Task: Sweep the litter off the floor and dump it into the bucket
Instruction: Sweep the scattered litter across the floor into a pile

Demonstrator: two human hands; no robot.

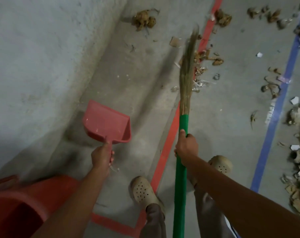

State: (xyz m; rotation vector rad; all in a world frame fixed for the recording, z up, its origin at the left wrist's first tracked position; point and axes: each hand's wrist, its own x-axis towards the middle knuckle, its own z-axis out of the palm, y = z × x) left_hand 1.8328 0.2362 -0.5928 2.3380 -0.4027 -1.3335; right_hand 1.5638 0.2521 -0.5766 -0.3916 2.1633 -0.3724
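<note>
My left hand grips the handle of a red dustpan, held above the concrete floor and empty. A broom with a green handle is gripped by my right hand; its straw bristles, blurred, point away from me towards a heap of dry brown litter beside the red tape line. More litter lies further off, and a dense patch of litter runs along the right edge. The red bucket stands at the bottom left, partly behind my left forearm.
A grey wall rises on the left. Red tape and blue tape run across the floor. My feet in beige clogs stand near the red tape corner.
</note>
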